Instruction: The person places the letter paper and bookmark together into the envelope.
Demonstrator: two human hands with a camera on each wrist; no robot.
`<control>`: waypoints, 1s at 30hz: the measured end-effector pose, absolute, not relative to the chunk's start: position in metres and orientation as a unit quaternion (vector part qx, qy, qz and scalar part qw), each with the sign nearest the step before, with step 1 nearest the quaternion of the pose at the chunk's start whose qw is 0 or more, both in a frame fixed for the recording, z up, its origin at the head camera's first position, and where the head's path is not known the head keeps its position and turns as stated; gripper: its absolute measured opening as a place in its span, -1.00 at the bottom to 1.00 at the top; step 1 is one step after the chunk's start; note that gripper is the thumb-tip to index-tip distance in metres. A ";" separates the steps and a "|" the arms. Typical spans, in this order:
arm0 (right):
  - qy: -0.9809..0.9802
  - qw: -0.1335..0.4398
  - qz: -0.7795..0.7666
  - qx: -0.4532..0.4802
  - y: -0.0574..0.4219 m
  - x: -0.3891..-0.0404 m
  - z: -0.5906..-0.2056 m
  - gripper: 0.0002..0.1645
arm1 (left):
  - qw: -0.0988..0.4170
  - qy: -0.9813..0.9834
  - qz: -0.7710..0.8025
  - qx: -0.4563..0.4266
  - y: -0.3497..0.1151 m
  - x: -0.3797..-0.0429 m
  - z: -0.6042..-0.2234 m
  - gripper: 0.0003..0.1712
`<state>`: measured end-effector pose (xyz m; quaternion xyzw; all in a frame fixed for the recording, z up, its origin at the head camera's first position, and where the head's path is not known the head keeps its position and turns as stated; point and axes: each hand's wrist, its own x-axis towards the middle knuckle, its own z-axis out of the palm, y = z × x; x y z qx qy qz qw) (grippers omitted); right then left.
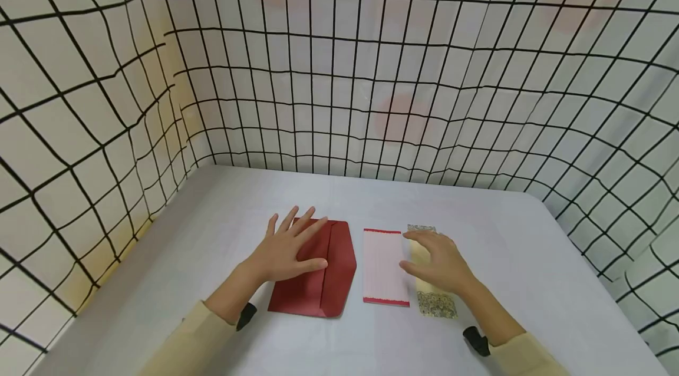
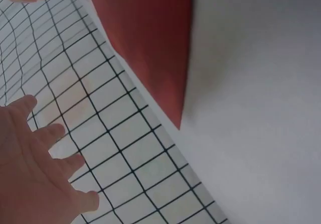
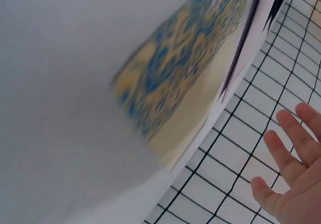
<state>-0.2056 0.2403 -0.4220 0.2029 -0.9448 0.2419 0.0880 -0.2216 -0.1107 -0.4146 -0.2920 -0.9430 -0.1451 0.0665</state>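
A red envelope [image 1: 339,270] with a pointed flap lies on the white table, its flap side to the right. Over its left part, my left hand [image 1: 286,249] is spread with fingers apart, holding nothing. To the right of the envelope lies a pale pink paper card [image 1: 384,267] with red bands at top and bottom. Beside that card is a cream paper strip [image 1: 436,304] with patterned ends, blue and yellow in the right wrist view. My right hand [image 1: 437,261] hovers over the strip, thumb and fingers apart, and hides its middle. The left wrist view shows a corner of the envelope [image 2: 155,43].
A black wire grid [image 1: 339,69] stands around the back and sides of the table [image 1: 498,258], with white sheeting behind it. Dark wrist devices [image 1: 475,340] sit under both forearms, near the beige sleeves.
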 end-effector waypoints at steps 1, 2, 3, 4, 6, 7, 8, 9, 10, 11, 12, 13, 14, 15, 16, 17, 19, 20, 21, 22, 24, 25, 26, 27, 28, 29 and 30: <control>-0.942 0.079 0.260 0.196 0.238 -0.205 -0.422 -0.30 | 0.065 -0.943 -0.149 -0.292 -0.109 -0.221 -0.414 -0.04; -0.939 0.069 0.279 0.189 0.235 -0.205 -0.422 -0.33 | 0.064 -0.942 -0.154 -0.292 -0.108 -0.221 -0.414 -0.03; -0.936 0.060 0.295 0.181 0.233 -0.205 -0.422 -0.35 | 0.062 -0.941 -0.160 -0.292 -0.107 -0.220 -0.413 -0.02; -0.934 0.053 0.307 0.174 0.230 -0.204 -0.422 -0.36 | 0.059 -0.940 -0.166 -0.291 -0.106 -0.220 -0.413 -0.04; -0.930 0.043 0.325 0.167 0.225 -0.204 -0.422 -0.38 | 0.053 -0.941 -0.170 -0.287 -0.103 -0.219 -0.413 -0.08; -0.928 0.040 0.331 0.168 0.222 -0.204 -0.422 -0.39 | 0.053 -0.942 -0.169 -0.285 -0.102 -0.219 -0.413 -0.12; -0.926 0.038 0.336 0.166 0.220 -0.204 -0.422 -0.39 | 0.052 -0.944 -0.168 -0.281 -0.101 -0.219 -0.413 -0.16; -0.925 0.036 0.338 0.168 0.217 -0.204 -0.423 -0.40 | 0.050 -0.946 -0.165 -0.276 -0.100 -0.218 -0.412 -0.20; -0.923 0.033 0.344 0.169 0.214 -0.205 -0.424 -0.41 | 0.050 -0.948 -0.160 -0.271 -0.099 -0.218 -0.412 -0.23; -0.920 0.030 0.351 0.171 0.212 -0.205 -0.424 -0.42 | 0.050 -0.950 -0.154 -0.267 -0.098 -0.218 -0.413 -0.25; -0.918 0.028 0.356 0.173 0.210 -0.205 -0.425 -0.42 | 0.049 -0.952 -0.152 -0.262 -0.097 -0.218 -0.413 -0.26; -0.916 0.025 0.361 0.173 0.208 -0.205 -0.425 -0.43 | 0.048 -0.953 -0.151 -0.257 -0.096 -0.218 -0.412 -0.27; -0.915 0.023 0.365 0.171 0.206 -0.206 -0.426 -0.44 | 0.044 -0.955 -0.151 -0.251 -0.094 -0.218 -0.412 -0.28; -0.913 0.023 0.367 0.174 0.203 -0.206 -0.426 -0.45 | 0.040 -0.957 -0.149 -0.247 -0.093 -0.218 -0.412 -0.30; -0.912 0.022 0.370 0.175 0.201 -0.208 -0.427 -0.46 | 0.036 -0.958 -0.146 -0.244 -0.092 -0.218 -0.412 -0.32; -0.912 0.020 0.371 0.173 0.199 -0.208 -0.427 -0.47 | 0.034 -0.959 -0.145 -0.243 -0.091 -0.218 -0.412 -0.34; -0.910 0.016 0.376 0.176 0.193 -0.210 -0.427 -0.49 | 0.032 -0.960 -0.137 -0.244 -0.089 -0.219 -0.413 -0.37; -0.907 0.010 0.381 0.178 0.191 -0.211 -0.427 -0.50 | 0.031 -0.960 -0.134 -0.244 -0.088 -0.219 -0.413 -0.39; -0.903 0.003 0.388 0.183 0.188 -0.212 -0.427 -0.52 | 0.031 -0.960 -0.132 -0.245 -0.087 -0.219 -0.413 -0.40; -0.900 -0.007 0.396 0.183 0.185 -0.213 -0.427 -0.53 | 0.032 -0.960 -0.130 -0.246 -0.086 -0.219 -0.414 -0.41; -0.891 -0.033 0.415 0.179 0.179 -0.214 -0.426 -0.55 | 0.027 -0.960 -0.132 -0.244 -0.085 -0.219 -0.414 -0.40; -0.888 -0.046 0.423 0.174 0.176 -0.215 -0.426 -0.56 | 0.024 -0.960 -0.136 -0.243 -0.084 -0.219 -0.413 -0.40; -0.885 -0.061 0.431 0.166 0.174 -0.215 -0.427 -0.58 | 0.020 -0.961 -0.138 -0.240 -0.082 -0.219 -0.413 -0.40; -0.883 -0.073 0.437 0.155 0.171 -0.216 -0.427 -0.60 | 0.015 -0.961 -0.140 -0.238 -0.081 -0.219 -0.413 -0.39; -0.881 -0.085 0.443 0.142 0.168 -0.217 -0.428 -0.61 | 0.010 -0.962 -0.140 -0.235 -0.080 -0.219 -0.413 -0.38; -0.880 -0.095 0.447 0.131 0.166 -0.218 -0.429 -0.63 | 0.004 -0.963 -0.141 -0.230 -0.079 -0.219 -0.413 -0.37; -0.878 -0.104 0.453 0.119 0.164 -0.219 -0.429 -0.64 | -0.001 -0.964 -0.140 -0.224 -0.078 -0.220 -0.414 -0.36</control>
